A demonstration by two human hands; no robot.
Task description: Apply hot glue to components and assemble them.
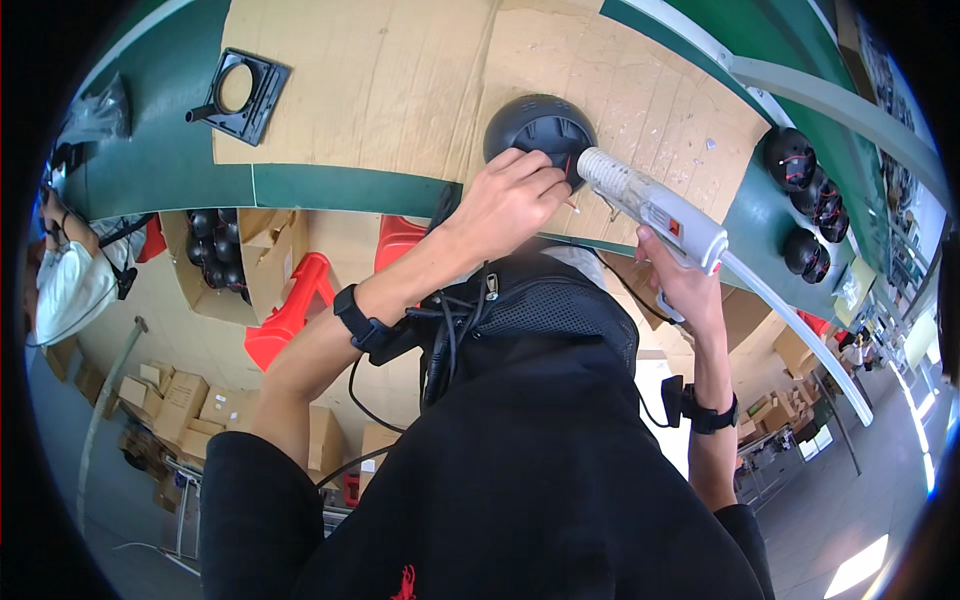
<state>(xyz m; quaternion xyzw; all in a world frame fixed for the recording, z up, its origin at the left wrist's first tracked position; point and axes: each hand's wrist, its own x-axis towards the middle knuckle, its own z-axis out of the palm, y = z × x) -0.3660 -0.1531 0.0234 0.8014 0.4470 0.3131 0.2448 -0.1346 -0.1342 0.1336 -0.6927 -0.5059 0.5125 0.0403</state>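
On the cardboard sheet lies a black dome-shaped housing [540,115] with a recess facing me and a bit of red wire at its right side. My left hand [515,195] is closed against the recess, its fingers bent together; whatever they pinch is hidden. A thin wire end pokes out below those fingers. In my right hand [680,280] is a white glue gun [655,210], gripped by its handle. Its nozzle end touches or nearly touches the right side of the housing. A long translucent glue stick [800,330] sticks out of its back.
Cardboard [370,90] covers the green bench [160,185]. A square black frame with a round hole [245,95] lies at the left. Several black domes with red wires [790,160] stand at the right. Under the bench are red stools [295,315] and a carton of black domes [270,265].
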